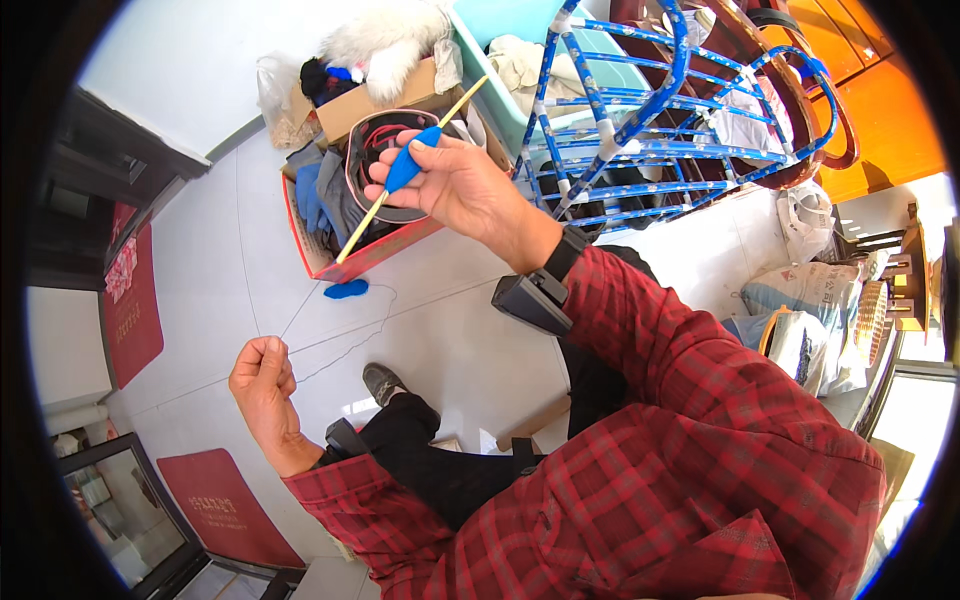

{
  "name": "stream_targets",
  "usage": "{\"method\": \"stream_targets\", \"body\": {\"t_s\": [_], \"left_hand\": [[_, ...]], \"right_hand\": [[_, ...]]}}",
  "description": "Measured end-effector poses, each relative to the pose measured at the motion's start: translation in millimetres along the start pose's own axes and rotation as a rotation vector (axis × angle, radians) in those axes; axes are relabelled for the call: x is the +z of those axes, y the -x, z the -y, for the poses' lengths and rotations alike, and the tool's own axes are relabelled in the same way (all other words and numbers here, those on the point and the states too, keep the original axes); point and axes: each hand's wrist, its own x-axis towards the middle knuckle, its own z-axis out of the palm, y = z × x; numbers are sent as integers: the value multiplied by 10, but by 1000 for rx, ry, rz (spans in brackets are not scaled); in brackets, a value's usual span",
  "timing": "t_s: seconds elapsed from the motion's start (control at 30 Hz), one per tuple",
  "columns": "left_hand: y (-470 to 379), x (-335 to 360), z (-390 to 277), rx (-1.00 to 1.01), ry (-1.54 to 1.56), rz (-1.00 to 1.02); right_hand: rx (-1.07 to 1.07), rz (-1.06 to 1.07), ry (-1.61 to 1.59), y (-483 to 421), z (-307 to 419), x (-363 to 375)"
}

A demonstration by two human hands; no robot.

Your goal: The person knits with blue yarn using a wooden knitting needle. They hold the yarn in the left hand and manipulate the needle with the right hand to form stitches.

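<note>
My right hand [465,184], palm turned up, holds a thin yellow stick [362,229] by its middle. Blue yarn [403,171] is wound there into a spindle shape, under my thumb. Lower left, my left hand [264,394] pinches a fine thread [301,309] between thumb and forefinger. The thread slants up towards the stick's lower tip; where it joins cannot be made out. On the floor beneath that tip lies a blue oval piece [346,289], perhaps wound yarn. A thin wavy line, apparently thread, trails near it towards my left hand.
A red-edged cardboard box [405,238] with gloves [319,191] and a helmet [375,142] stands ahead. Beside it are a turquoise tub [491,37] and a blue patterned tubular frame [637,142]. Sacks [806,289] stand at right. Red mats [225,510] lie at left.
</note>
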Motion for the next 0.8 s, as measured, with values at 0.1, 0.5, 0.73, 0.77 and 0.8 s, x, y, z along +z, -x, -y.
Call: {"method": "stream_targets", "body": {"t_s": [0.1, 0.5, 0.73, 0.77, 0.8], "left_hand": [[17, -20, -10, -27, 116, 54], [-56, 289, -15, 36, -4, 152], [-85, 549, -18, -115, -381, 352], [-80, 540, -28, -132, -377, 386], [-80, 513, -37, -132, -315, 385]], "right_hand": [[-42, 31, 261, 22, -78, -3], [-427, 331, 1814, 283, -393, -209], [-3, -50, 157, 160, -21, 23], [78, -20, 12, 169, -19, 28], [80, 45, 141, 170, -30, 20]]}}
